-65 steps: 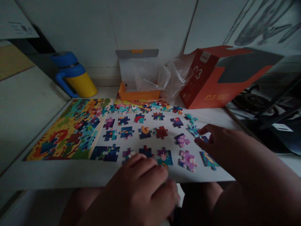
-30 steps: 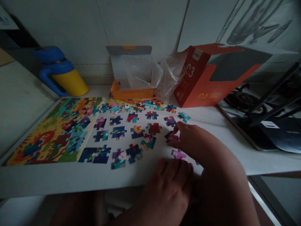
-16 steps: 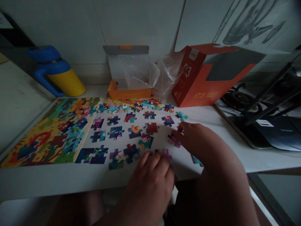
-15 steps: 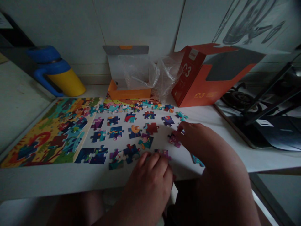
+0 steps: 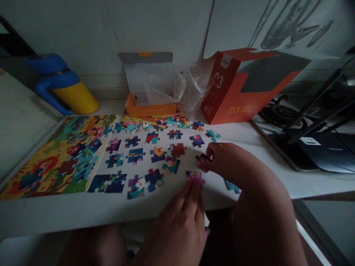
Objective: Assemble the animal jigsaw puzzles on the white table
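Observation:
My right hand (image 5: 226, 162) is closed in a pinch on a dark purple puzzle piece (image 5: 202, 160) just above the white table (image 5: 83, 212). The fingertips of my left hand (image 5: 184, 218) rest on a purple piece (image 5: 195, 176) lying flat near the front edge. Several loose pieces (image 5: 155, 153) lie in rows to the left of both hands. A joined group of dark blue pieces (image 5: 109, 181) sits at the front left. The partly built puzzle (image 5: 52, 159) covers the left of the table.
A blue and yellow bottle (image 5: 62, 88) lies at the back left. An open orange tray with plastic bags (image 5: 155, 88) and a red-orange box (image 5: 249, 85) stand at the back. A stove top (image 5: 310, 136) borders the table on the right.
My right hand lifted the dark purple piece slightly and drew it in. My left hand slid forward with fingers stretched onto the purple piece, which shifted right and up.

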{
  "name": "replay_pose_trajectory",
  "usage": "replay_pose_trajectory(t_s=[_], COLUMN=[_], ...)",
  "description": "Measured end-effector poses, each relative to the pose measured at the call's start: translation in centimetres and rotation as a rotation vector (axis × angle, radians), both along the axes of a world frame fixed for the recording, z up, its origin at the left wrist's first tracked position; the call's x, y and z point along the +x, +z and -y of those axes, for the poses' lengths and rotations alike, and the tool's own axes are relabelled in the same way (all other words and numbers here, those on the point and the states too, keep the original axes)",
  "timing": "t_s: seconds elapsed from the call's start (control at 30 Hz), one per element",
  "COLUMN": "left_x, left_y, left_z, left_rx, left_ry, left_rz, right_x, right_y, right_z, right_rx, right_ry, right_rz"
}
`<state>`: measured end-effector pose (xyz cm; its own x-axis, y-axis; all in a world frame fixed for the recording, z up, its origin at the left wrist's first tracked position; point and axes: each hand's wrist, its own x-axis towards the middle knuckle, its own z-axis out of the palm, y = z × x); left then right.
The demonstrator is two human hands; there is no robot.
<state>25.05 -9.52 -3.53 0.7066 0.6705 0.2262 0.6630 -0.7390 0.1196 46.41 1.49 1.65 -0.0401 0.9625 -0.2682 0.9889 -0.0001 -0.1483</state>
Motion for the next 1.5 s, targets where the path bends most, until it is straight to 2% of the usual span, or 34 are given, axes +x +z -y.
replay_pose_trajectory(t_s=[0.1, 0.2, 0.3, 0.37, 0.73, 0.9, 1.2, 1.37, 1.5], left_x=[0.5, 0.4, 0.3, 0.2, 0.3, 0.3, 0.2, 0.1, 0.1], left_y=[-0.5, -0.5, -0.2, 0.1, 0.8, 0.9, 0.9, 1.1, 0.9], left_z=[0.3, 0.4, 0.3, 0.1, -0.5, -0.5, -0.6, -0.6, -0.6], left_rx=[0.027, 0.051, 0.072, 0.074, 0.035, 0.020, 0.050, 0.035, 0.032], left_ry=[0.019, 0.055, 0.115, 0.133, 0.108, 0.112, 0.096, 0.100, 0.090], left_rz=[0.034, 0.039, 0.037, 0.032, 0.007, -0.004, 0.014, -0.013, -0.026], right_x=[-0.4, -0.3, 0.4, 1.0, 2.0, 1.8, 0.1, -0.6, -0.7], right_y=[0.5, 0.7, 1.0, 1.3, 0.8, 0.9, 1.0, 0.7, 0.6], right_z=[0.2, 0.2, 0.3, 0.3, 0.2, 0.1, 0.7, 0.5, 0.6], right_rx=[0.092, 0.114, 0.033, -0.058, -0.290, -0.340, -0.287, -0.206, -0.205], right_ry=[-0.001, 0.000, 0.040, 0.080, 0.082, 0.078, -0.069, -0.033, -0.034], right_rz=[-0.052, -0.166, -0.304, -0.318, -0.435, -0.396, -0.215, -0.034, -0.034])
